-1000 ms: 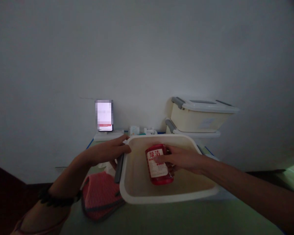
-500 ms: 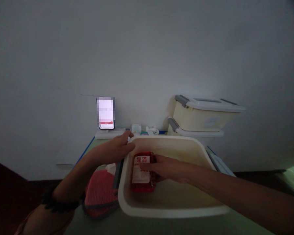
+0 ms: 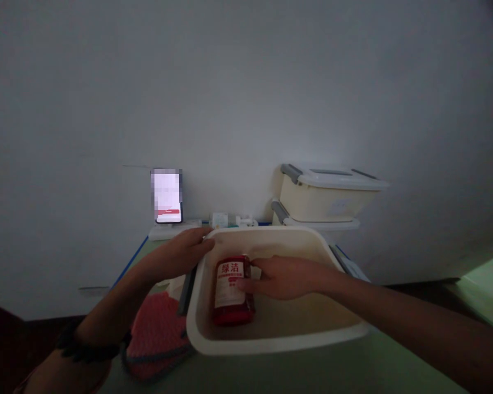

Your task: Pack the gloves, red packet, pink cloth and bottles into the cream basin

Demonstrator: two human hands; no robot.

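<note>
My left hand (image 3: pixel 185 249) grips the far left corner of an open cream storage box (image 3: pixel 267 346), its thumb over the rim and its fingers partly hidden outside. Inside the box, towards the left wall, lies a red bottle (image 3: pixel 232 316) with a white label bearing red characters. My right hand (image 3: pixel 282 276) reaches in from the right and holds the bottle by its right side, thumb on the label; the other fingers are mostly hidden behind it. Grey latches hang at the box's two ends.
A pink cloth with grey edging (image 3: pixel 156 328) lies left of the box. A lit phone (image 3: pixel 167 197) stands at the back left, small white items (image 3: pixel 225 220) beside it. Two lidded boxes (image 3: pixel 324 202) are stacked at the back right against the wall.
My right hand has moved the red bottle left and down inside the box, from near its middle towards the left wall. My left hand keeps its grip on the rim.
</note>
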